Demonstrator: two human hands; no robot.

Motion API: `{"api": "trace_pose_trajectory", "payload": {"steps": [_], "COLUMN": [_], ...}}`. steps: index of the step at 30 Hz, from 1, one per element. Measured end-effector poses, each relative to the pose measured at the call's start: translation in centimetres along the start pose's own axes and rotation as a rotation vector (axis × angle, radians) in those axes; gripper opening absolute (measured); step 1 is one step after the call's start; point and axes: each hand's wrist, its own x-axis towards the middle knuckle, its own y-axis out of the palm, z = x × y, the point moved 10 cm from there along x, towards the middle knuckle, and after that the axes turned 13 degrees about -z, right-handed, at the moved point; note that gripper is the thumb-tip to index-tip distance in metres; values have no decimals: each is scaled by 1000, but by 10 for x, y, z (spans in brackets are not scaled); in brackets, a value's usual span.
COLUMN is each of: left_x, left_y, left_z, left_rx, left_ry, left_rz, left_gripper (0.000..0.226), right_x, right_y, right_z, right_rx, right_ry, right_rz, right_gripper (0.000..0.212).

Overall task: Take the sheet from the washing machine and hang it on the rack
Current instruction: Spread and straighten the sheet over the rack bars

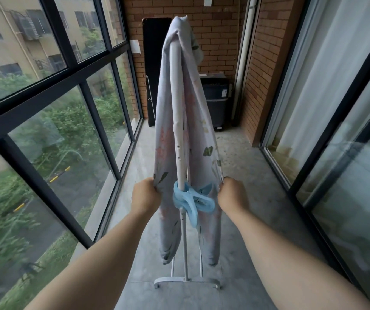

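We've got the sheet (168, 121) draped over the rack (180, 139) already, left hand (146, 194) and right hand (233, 194) each pinching a hanging edge, so only straightening and the blue clip (193, 201) look left.

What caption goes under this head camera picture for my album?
Left hand and right hand grip the sheet draped over the white rack.

The rack (180, 139), with the sheet (168, 121) draped over it, stands mid-floor and splits the narrow balcony into two lanes of bare concrete floor (246, 175). These are hemmed by the window wall (72, 81) on the left and the sliding glass door (313, 108) on the right. Blue clips (193, 200) jut from the rail's near end. A washing machine (216, 101) and what seems to be a dark board (152, 74) close off the far end.
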Motion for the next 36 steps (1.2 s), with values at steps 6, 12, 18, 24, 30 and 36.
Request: {"api": "trace_pose_trajectory", "payload": {"steps": [6,12,18,24,30,36], "left_x": [-25,-37,-68,-74,-70,-87], "left_y": [18,36,47,33,39,66], "left_z": [1,14,31,25,29,45], "left_rx": [-48,-53,-113,-202,-227,-210], "left_ry": [-18,-66,-220,-258,-259,-280], "left_rz": [32,30,43,-22,32,136], "left_gripper": [30,22,40,38,38,42], "right_x": [-21,-17,-29,-35,-33,-53], "right_y": [14,10,20,13,8,21], "right_z": [-4,-15,-30,-25,-37,-55], "right_rx": [96,118,151,229,209,125], "right_ry": [-31,-72,-93,-105,-49,19], "right_rz": [87,143,233,218,186,232], "right_gripper": [15,33,22,25,25,33]}}
